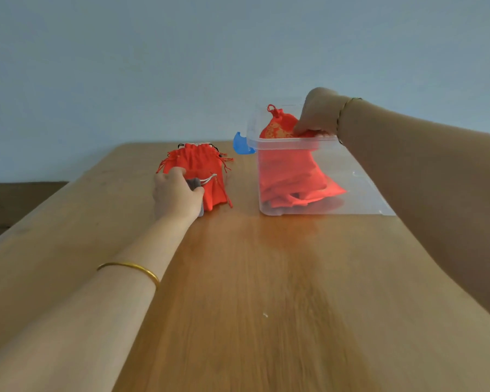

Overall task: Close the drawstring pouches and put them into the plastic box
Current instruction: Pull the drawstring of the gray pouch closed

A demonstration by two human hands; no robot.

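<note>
Tabletop of brown wood-grain laminate filling the lower view, running back to a plain pale blue-grey wall; low dark furniture showing past its left edge. Standing at the right rear, a clear plastic box with a blue clip on its left side, holding several crumpled red fabric pouches. Lying apart to its left, a heap of red drawstring pouches with tassels. Left hand resting at the heap's near side, grip curling round a small grey drawstring pouch with a white cord, partly hiding it. Right hand hanging over the box's open top, grip pinching a red pouch printed in gold, drawn closed, half inside the rim. Gold bangle circling the left wrist.
</note>
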